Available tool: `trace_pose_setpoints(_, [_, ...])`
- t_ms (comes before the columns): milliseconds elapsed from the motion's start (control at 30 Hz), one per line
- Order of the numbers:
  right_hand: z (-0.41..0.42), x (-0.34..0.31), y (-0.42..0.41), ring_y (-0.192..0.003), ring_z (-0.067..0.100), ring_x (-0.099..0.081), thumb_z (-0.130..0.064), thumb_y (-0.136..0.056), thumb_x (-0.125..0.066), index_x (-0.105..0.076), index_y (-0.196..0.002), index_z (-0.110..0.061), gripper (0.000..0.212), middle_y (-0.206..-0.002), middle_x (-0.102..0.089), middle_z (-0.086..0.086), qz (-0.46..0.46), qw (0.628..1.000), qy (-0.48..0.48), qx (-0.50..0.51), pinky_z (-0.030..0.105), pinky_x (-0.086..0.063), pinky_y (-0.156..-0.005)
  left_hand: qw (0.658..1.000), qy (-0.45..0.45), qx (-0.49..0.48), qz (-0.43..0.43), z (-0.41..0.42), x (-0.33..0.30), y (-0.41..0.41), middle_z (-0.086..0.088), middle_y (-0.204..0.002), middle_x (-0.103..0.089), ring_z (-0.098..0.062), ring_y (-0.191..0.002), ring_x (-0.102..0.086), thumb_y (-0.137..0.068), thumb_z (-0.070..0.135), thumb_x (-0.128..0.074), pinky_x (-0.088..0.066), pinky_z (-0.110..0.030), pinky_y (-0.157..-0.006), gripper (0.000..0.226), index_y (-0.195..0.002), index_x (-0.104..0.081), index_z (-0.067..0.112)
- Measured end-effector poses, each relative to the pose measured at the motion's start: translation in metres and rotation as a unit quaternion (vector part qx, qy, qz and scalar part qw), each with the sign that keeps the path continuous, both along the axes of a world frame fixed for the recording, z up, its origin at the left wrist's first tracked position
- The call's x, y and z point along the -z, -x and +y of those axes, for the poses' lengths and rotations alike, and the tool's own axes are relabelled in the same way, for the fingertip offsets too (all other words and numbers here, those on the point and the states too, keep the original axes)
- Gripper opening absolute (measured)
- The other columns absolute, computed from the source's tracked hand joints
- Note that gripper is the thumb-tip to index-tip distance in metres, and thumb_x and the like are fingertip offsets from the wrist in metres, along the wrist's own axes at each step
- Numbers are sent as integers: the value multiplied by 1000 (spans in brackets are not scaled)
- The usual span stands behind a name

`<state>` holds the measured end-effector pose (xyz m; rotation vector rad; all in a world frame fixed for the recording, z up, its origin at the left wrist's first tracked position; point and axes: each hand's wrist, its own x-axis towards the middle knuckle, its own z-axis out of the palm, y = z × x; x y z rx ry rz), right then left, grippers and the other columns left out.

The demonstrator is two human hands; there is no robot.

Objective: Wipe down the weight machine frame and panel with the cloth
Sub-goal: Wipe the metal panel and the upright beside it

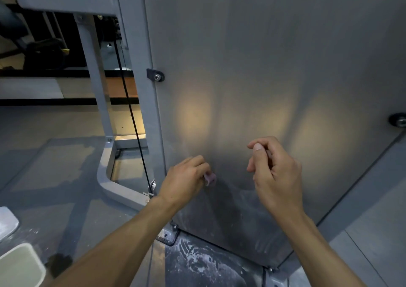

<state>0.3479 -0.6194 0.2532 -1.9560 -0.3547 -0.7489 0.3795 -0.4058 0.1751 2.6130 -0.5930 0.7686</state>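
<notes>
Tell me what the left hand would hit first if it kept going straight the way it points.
Most likely the metal panel: the left hand, gripping a small purple cloth, points at it, seemingly almost touching, though depth is hard to judge.

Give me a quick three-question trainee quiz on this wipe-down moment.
1. True or false: the left hand grips the cloth against the panel.
2. Which side of the panel is the black cable on? A) left B) right
3. Fill in: the right hand has its fingers ____ and is not pressed flat on the panel.

Key: 1 true; 2 A; 3 curled
</notes>
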Motion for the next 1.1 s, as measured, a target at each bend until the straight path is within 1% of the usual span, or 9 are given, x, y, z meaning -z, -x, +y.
trace_pose_setpoints(67, [-1,-2,-1,-48,11,-55,-26,-100,-47,-63,-94,-23,17,-61,-62,-6,0,1000,-1,0,32,-44,-54,999,9,3,-47,-6,-24,3,6,-88,-59,-16,-82,-56,-81,21,-74,-49,-29,-60,9,-86,-66,21])
trace_pose_setpoints(167, [-1,-2,0,-48,12,-56,-26,-100,-48,-63,-94,-23,17,-60,-62,-6,-4,1000,-8,7,34,-46,-54,996,33,5,-85,-15,-37,2,4,-88,-60,-15,-83,-54,-90,32,-58,-43,-29,-62,17,-87,-67,18])
trace_pose_setpoints(267, [-4,-1,0,-48,12,-56,-27,-100,-47,-63,-94,-24,17,-61,-62,-7,0,1000,-1,10,35,-47,-54,999,12,12,-33,-22,-1,-1,5,-89,-55,-21,-80,-57,-92,33,-54,-50,-36,-56,15,-84,-60,22])
trace_pose_setpoints(400, [-12,-1,0,-49,12,-56,-29,-101,-46,-63,-95,-26,18,-64,-63,-9,1,1000,-4,12,37,-48,-55,999,-19,27,1,-24,12,-1,5,-90,-51,-23,-81,-59,-77,27,-52,-52,-42,-50,8,-85,-54,24])
trace_pose_setpoints(467, [-13,-2,-1,-50,12,-56,-30,-100,-46,-63,-95,-25,19,-64,-63,-9,-3,1000,-3,18,37,-48,-56,999,-5,36,-37,-32,-10,2,4,-87,-55,-22,-81,-58,-83,27,-53,-51,-39,-53,6,-82,-56,22])
trace_pose_setpoints(567, [-12,-2,-1,-50,12,-57,-28,-100,-47,-63,-95,-25,17,-63,-63,-8,-4,1000,-7,18,35,-47,-56,995,30,28,-96,-46,-29,6,1,-81,-56,-20,-76,-54,-100,38,-56,-44,-35,-53,29,-77,-58,19])
trace_pose_setpoints(767, [-6,1,-1,-49,11,-57,-27,-100,-48,-63,-94,-25,17,-62,-63,-8,-1,1000,-4,12,34,-47,-55,998,-27,50,-6,-38,20,2,3,-86,-51,-24,-75,-57,-85,31,-57,-50,-40,-45,9,-81,-56,22])
trace_pose_setpoints(967, [1,1,-1,-49,11,-58,-27,-101,-48,-63,-94,-26,17,-61,-63,-7,0,1000,4,7,31,-46,-54,995,17,29,-96,-40,-32,3,-3,-83,-54,-22,-76,-51,-97,38,-53,-41,-33,-51,29,-78,-55,17])
trace_pose_setpoints(1100, [6,4,1,-51,8,-56,-27,-101,-48,-63,-94,-26,17,-63,-63,-9,4,1000,15,2,30,-45,-56,1000,-14,14,-24,-20,5,-1,3,-89,-44,-25,-77,-56,-82,26,-65,-49,-40,-44,13,-81,-53,21])
